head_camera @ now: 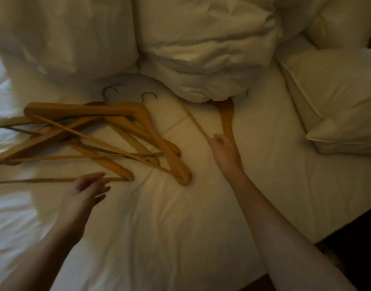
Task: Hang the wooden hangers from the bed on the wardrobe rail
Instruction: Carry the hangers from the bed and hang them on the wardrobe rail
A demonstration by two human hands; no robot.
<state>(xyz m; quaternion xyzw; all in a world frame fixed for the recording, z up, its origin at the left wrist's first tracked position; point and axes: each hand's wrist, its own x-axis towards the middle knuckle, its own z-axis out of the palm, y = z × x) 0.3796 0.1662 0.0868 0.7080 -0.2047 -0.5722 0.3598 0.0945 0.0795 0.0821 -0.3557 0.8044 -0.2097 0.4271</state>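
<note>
Several wooden hangers with dark metal hooks lie in a tangled pile [109, 139] on the white bed sheet [159, 227], left of centre. One more wooden hanger [226, 114] lies to the right, its top partly under a bunched white duvet [201, 55]. My right hand [223, 150] is closed on the lower end of that hanger, where its thin bar meets the arm. My left hand [88, 192] hovers with fingers apart just in front of the pile, holding nothing. No wardrobe rail is in sight.
White pillows [338, 97] are stacked at the right side of the bed, and another pillow [60, 34] lies at the back left. The bed's edge runs along the lower right, with dark floor [359, 238] beyond it.
</note>
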